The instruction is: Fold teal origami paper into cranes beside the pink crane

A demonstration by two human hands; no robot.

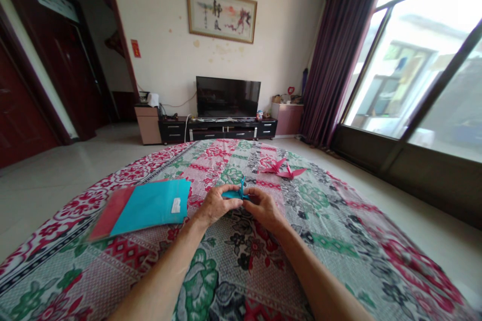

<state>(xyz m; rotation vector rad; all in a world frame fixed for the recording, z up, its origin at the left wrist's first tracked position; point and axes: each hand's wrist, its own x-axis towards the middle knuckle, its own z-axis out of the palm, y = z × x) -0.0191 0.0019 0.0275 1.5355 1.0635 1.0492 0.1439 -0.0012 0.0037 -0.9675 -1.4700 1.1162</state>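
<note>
A small blue folded-paper crane (241,191) is held between my two hands over the middle of the table. My left hand (218,204) pinches its left side between thumb and fingers. On the other side, my right hand (264,205) grips the right part the same way, fingers closed. A narrow blue point of the paper stands upright between the fingertips; the rest is partly hidden by my fingers. Two pink-red paper cranes (289,170) rest on the cloth beyond my right hand.
A round table with a patterned red, green and grey tablecloth (331,243) lies before me. Left of my hands is a clear packet with blue and red paper sheets (148,208). Farther off are a television (228,97), a low cabinet (220,129), and a window (410,70) on the right.
</note>
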